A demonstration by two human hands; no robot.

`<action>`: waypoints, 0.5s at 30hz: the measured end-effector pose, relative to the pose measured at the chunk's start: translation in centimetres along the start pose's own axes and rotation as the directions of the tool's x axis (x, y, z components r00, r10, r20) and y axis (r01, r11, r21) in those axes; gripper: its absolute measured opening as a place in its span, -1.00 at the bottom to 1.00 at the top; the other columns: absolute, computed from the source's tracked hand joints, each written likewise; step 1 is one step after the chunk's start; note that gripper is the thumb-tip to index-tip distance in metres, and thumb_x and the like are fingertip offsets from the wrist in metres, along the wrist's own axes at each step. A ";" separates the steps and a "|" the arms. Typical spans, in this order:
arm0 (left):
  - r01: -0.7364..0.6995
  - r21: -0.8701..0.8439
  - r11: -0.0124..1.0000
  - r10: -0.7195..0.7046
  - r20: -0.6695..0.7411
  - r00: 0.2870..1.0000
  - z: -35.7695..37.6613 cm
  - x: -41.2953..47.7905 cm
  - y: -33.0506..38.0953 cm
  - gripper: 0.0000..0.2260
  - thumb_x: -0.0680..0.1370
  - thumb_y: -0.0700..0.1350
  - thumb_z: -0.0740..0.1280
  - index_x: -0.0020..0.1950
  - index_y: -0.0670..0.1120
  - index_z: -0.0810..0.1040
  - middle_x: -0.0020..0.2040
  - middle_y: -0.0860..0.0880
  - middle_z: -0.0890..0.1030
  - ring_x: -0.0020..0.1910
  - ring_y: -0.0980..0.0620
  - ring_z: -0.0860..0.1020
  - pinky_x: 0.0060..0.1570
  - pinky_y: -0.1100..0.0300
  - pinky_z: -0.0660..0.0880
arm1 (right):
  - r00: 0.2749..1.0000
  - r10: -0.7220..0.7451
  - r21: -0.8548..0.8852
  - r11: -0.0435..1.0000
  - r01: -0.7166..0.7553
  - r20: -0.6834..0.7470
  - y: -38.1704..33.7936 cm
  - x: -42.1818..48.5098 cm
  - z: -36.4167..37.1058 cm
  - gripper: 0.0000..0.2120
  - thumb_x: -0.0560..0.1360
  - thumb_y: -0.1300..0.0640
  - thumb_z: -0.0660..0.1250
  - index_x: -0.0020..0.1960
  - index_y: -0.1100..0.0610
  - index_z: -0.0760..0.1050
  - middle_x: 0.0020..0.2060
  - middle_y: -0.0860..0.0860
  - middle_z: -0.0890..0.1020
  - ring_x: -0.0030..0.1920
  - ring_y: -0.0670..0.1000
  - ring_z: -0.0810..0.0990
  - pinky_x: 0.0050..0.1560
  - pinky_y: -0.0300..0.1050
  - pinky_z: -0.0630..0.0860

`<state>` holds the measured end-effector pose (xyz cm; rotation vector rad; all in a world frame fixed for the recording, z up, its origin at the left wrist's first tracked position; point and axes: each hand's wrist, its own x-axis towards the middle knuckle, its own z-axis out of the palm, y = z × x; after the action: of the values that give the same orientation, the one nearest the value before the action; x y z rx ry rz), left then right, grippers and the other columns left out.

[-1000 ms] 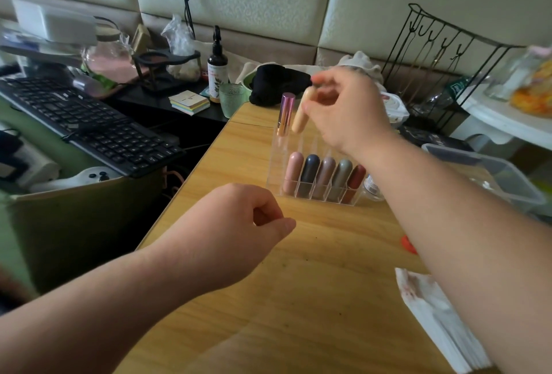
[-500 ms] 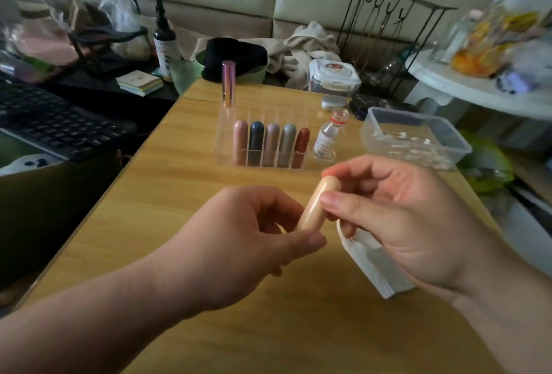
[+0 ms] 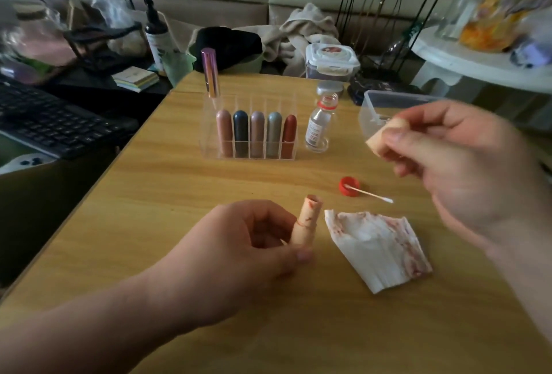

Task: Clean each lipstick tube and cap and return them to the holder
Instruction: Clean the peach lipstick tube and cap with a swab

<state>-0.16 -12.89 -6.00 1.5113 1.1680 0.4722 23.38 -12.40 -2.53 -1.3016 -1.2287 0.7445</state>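
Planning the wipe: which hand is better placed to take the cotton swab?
Probably the right hand: it hovers nearest the cotton swab, though it pinches the cap, which it must set down first. The left hand grips the smeared lipstick tube.

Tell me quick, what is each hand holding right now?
The left hand is closed around the open lipstick tube.
The right hand is closed, pinching the cap.

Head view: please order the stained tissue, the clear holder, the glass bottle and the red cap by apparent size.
1. Stained tissue and clear holder: about alike; the tissue is nearer, so unranked.
2. Glass bottle.
3. Red cap.
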 end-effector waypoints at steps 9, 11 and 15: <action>0.020 -0.100 0.995 -0.023 -0.031 0.999 -0.6 0.6 -0.5 -0.73 0.26 0.06 0.53 -0.10 0.01 0.70 -0.18 0.00 0.73 -0.19 0.02 0.69 -0.14 0.15 0.65 | 0.958 -0.073 -0.623 0.746 0.236 0.276 3.7 -1.8 3.6 -0.79 0.43 0.06 0.51 -0.01 -0.11 0.53 -0.19 -0.19 0.60 -0.15 -0.24 0.56 -0.20 -0.35 0.50; 0.020 -0.087 0.996 -0.025 -0.054 0.998 -0.8 0.7 -0.5 -0.70 0.23 0.10 0.52 -0.09 0.05 0.70 -0.17 0.00 0.73 -0.16 -0.01 0.70 -0.06 0.03 0.66 | 0.939 -0.108 -0.684 0.659 0.313 0.326 3.9 -1.6 4.2 -0.83 0.45 0.03 0.47 -0.01 -0.10 0.52 -0.16 -0.19 0.52 -0.14 -0.21 0.51 -0.20 -0.33 0.46; 0.005 -0.010 1.000 -0.006 -0.110 0.994 -1.4 0.8 -0.7 -0.77 0.32 0.07 0.55 -0.07 0.07 0.68 -0.18 0.03 0.72 -0.19 0.03 0.70 -0.07 -0.01 0.66 | 0.927 -0.080 -0.697 0.636 0.331 0.367 4.2 -1.3 5.2 -0.85 0.46 0.03 0.46 -0.02 -0.10 0.52 -0.15 -0.17 0.49 -0.15 -0.18 0.49 -0.21 -0.31 0.41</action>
<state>-1.23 -11.61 -6.49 1.4888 1.2529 0.5623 19.11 -11.29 -7.63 -1.6955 -2.0493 0.2385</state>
